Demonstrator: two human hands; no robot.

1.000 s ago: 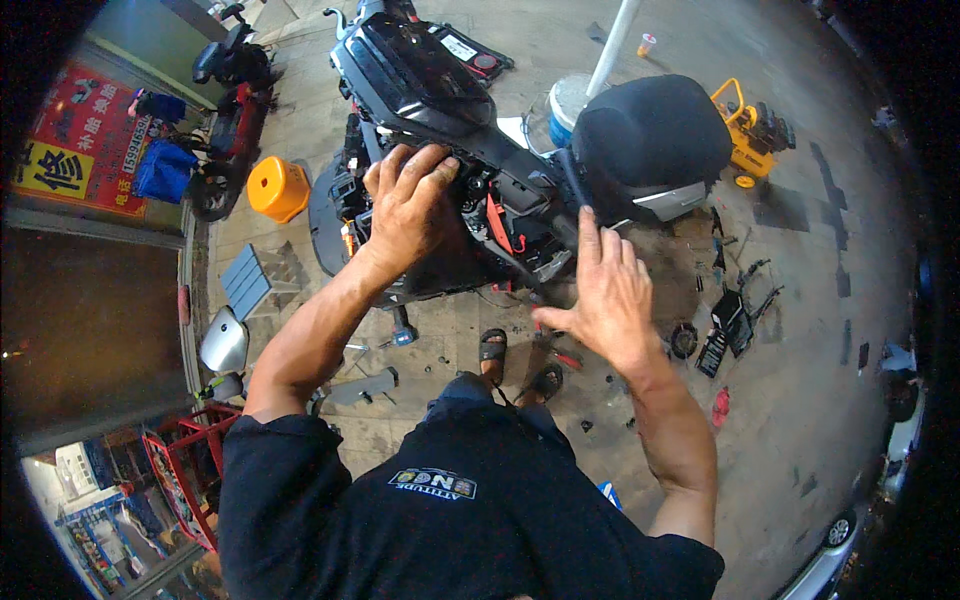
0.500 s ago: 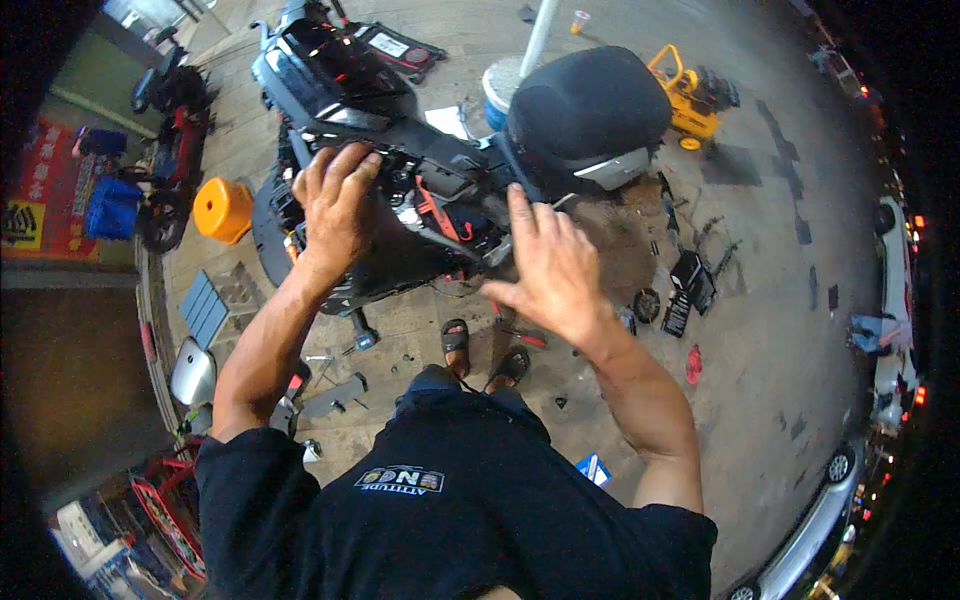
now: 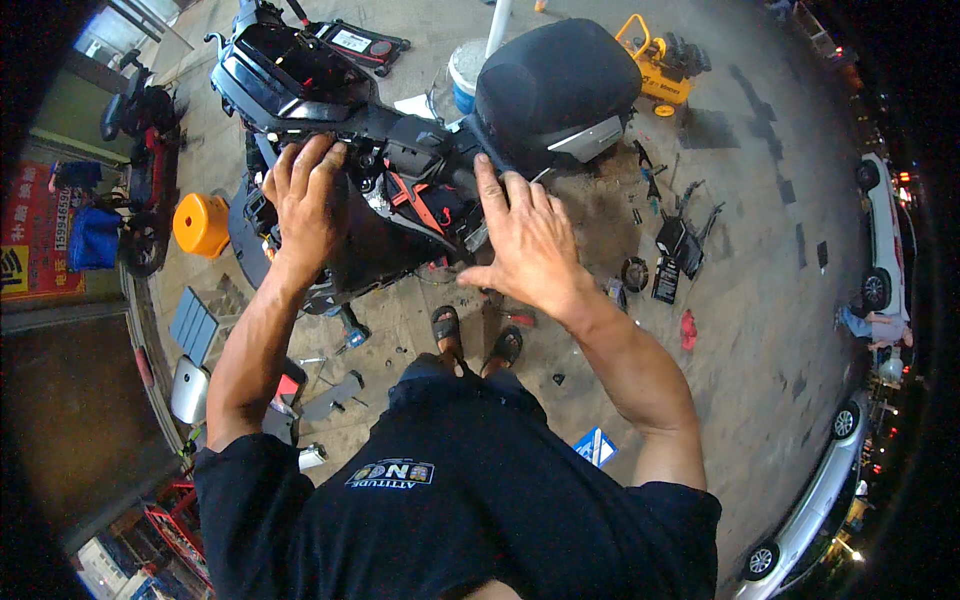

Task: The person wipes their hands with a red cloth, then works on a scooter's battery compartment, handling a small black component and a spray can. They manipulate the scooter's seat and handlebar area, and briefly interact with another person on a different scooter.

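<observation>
A partly stripped dark scooter (image 3: 410,140) stands in front of me, with wiring, metal parts and a red-orange strip (image 3: 415,200) exposed in its middle. My left hand (image 3: 306,205) has its fingers bent over the upper edge of a black body panel (image 3: 375,250) on the near side; the fingertips are partly hidden. My right hand (image 3: 530,235) lies with fingers stretched and thumb spread, at the panel's other end just below the seat (image 3: 555,90). Its index fingertip reaches the dark trim by the seat. No loose thing shows in this hand.
An orange stool (image 3: 201,225) stands left of the scooter. A cordless power tool (image 3: 353,328) and several loose parts lie near my feet. Black parts (image 3: 680,245) and a red cloth-like item (image 3: 689,330) are on the right ground. Behind stands a yellow wheeled machine (image 3: 662,75).
The view has shifted, so the scooter and both hands sit farther left and higher in the picture. Against the scooter, the hands keep nearly the same places and poses.
</observation>
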